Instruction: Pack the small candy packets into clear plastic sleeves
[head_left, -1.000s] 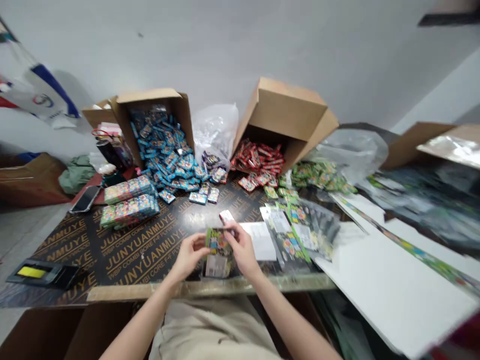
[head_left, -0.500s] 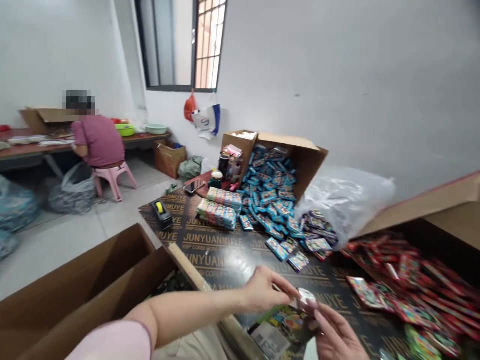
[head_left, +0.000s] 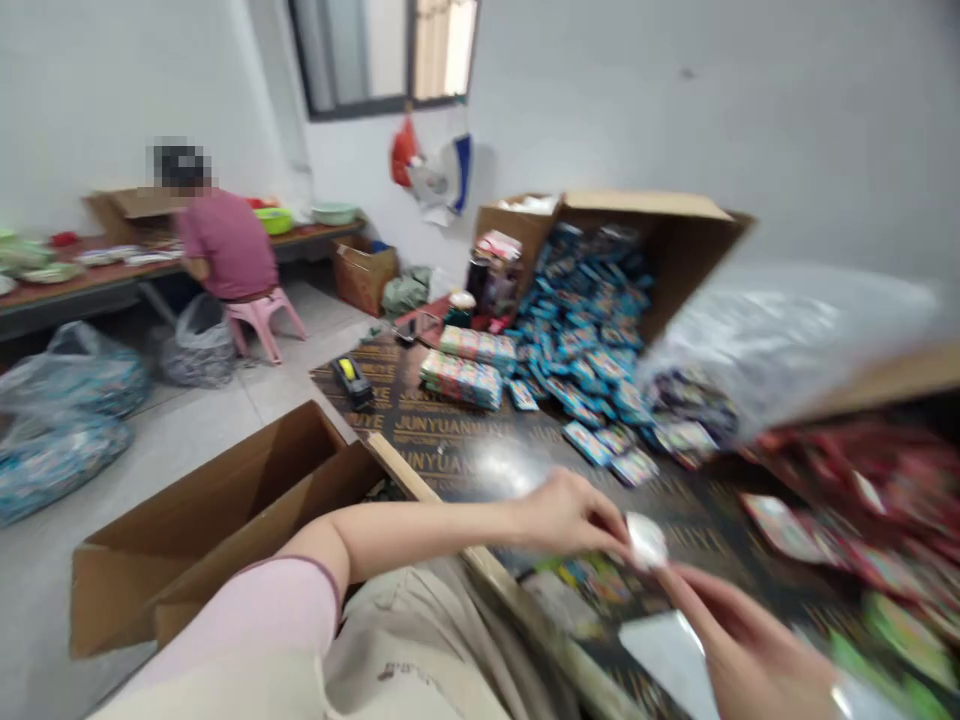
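My left hand (head_left: 566,515) pinches the left edge of a small round white piece (head_left: 646,541), shiny and blurred; its exact kind cannot be made out. From the right, my right hand (head_left: 757,630) grips the same piece at its lower edge with fingertips together. Below the hands lies a flat printed packet (head_left: 581,595) with green and dark colours on the table's near edge. A pale, smooth flat sheet (head_left: 667,655) is beside it, partly behind my right hand.
Blue packets (head_left: 592,320) spill from a tipped carton (head_left: 697,255). Stacked bundles (head_left: 461,380) and a tape dispenser (head_left: 352,382) sit farther left. Red packets (head_left: 877,500) lie right. An open carton (head_left: 217,500) stands by my left arm. A person (head_left: 229,240) sits at another table.
My view has turned left and down, so the scene sits farther right and higher. Both hands still hold the white piece, which now shows its round face more fully.
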